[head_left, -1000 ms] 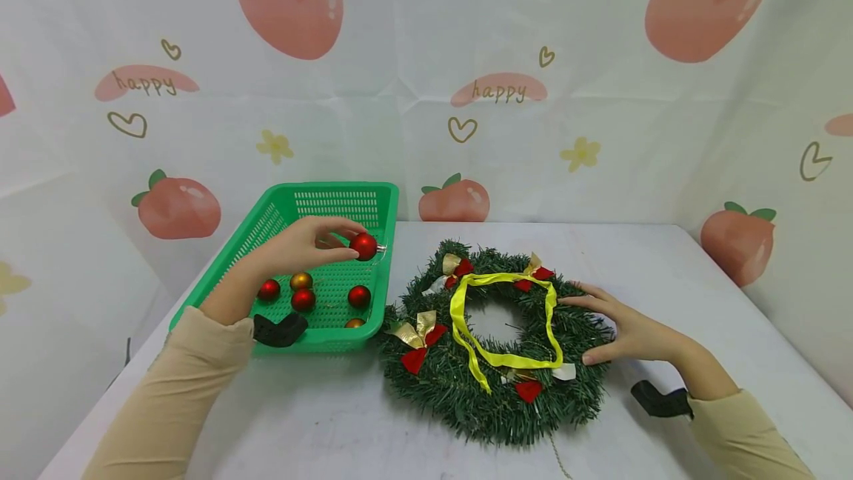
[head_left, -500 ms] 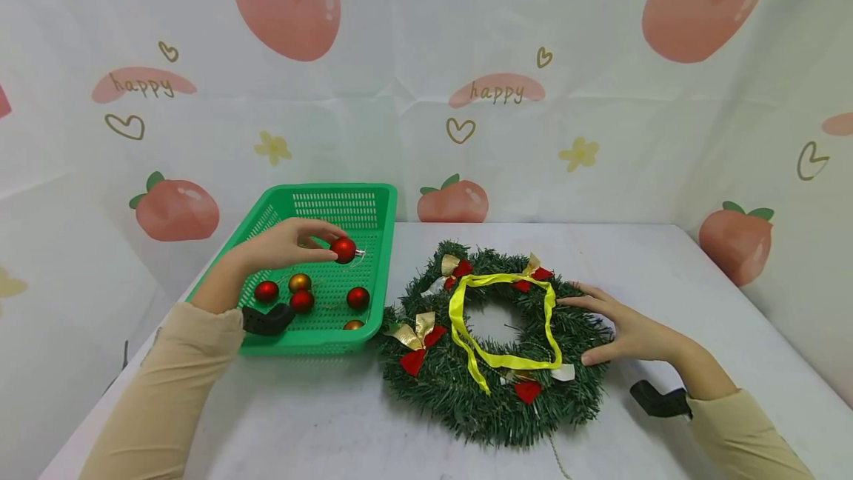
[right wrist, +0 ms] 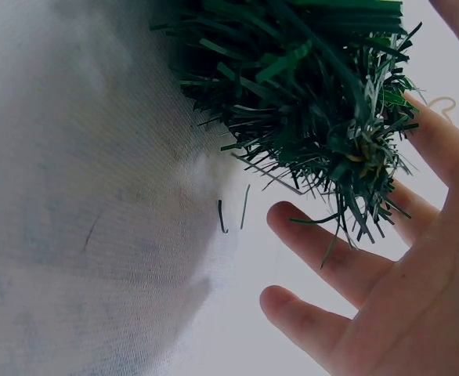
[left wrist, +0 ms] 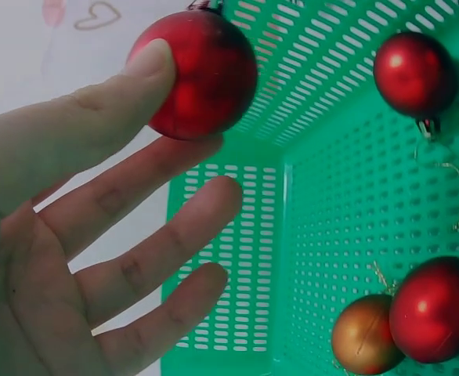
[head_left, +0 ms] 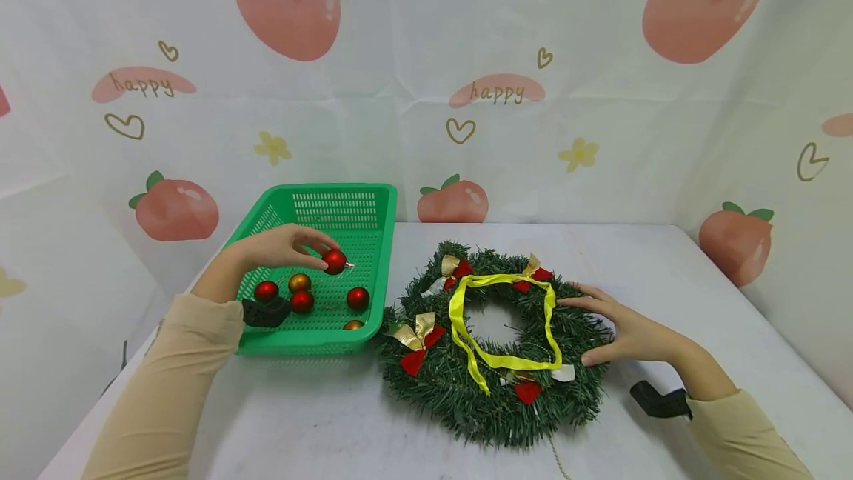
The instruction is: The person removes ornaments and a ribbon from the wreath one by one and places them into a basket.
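Observation:
In the head view my left hand (head_left: 285,249) pinches a red Christmas bauble (head_left: 335,261) between thumb and forefinger, above the green basket (head_left: 385,258). The left wrist view shows that bauble (left wrist: 202,78) under the thumb, its metal cap upward, the other fingers extended and apart from it. My right hand (head_left: 636,332) rests at the right edge of a green tinsel wreath (head_left: 493,421). In the right wrist view its fingers (right wrist: 335,262) are spread and fairly straight, some touching the wreath's strands (right wrist: 316,94). A yellow ribbon (head_left: 456,313) lies on the wreath.
Inside the basket lie several red and gold baubles, among them a red one (head_left: 358,298) and a gold one (head_left: 300,283). Bows such as a gold-and-red one (head_left: 420,339) decorate the wreath. A patterned cloth (head_left: 413,43) hangs behind the white table (head_left: 320,421).
My left hand has moved left and slightly down with the red bauble, from beside the basket's right rim to over its inside. The right hand and the wreath have stayed in place.

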Tool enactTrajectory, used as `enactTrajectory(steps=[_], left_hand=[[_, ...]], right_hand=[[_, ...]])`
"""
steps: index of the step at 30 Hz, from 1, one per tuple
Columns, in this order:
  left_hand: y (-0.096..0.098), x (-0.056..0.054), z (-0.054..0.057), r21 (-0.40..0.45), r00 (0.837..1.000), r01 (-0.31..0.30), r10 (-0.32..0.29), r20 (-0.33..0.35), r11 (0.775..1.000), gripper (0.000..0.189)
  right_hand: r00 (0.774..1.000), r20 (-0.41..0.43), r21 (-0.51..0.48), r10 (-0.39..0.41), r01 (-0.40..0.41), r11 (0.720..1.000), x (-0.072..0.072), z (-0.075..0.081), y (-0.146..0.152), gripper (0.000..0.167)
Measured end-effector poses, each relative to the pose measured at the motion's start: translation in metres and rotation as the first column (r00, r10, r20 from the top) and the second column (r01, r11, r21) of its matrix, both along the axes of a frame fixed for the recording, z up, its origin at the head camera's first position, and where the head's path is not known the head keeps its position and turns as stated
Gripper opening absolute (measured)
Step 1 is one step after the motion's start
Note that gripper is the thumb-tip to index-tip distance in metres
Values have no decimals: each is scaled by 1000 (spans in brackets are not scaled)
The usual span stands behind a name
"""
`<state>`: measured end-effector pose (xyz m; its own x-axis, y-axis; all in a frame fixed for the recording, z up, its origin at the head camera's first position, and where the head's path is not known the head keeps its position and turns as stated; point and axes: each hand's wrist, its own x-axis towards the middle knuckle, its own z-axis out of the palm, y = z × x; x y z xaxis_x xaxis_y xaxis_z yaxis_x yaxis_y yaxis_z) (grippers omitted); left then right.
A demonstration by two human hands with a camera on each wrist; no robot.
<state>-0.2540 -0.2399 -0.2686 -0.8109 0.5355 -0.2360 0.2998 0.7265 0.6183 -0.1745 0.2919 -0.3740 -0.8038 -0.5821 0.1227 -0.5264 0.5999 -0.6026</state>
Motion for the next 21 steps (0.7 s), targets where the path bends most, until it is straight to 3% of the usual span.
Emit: enactTrajectory(steps=[9,21], left_hand=[[-5,-6,-7,-71,999,32,-31,20,997,44],[-10,-11,-16,-98,997,59,-53,61,993,44]], right_hand=[[1000,11,5,-7,7,1000,0,0,0,75],[1000,-1,0,7,-7,1000,-1,0,0,76]])
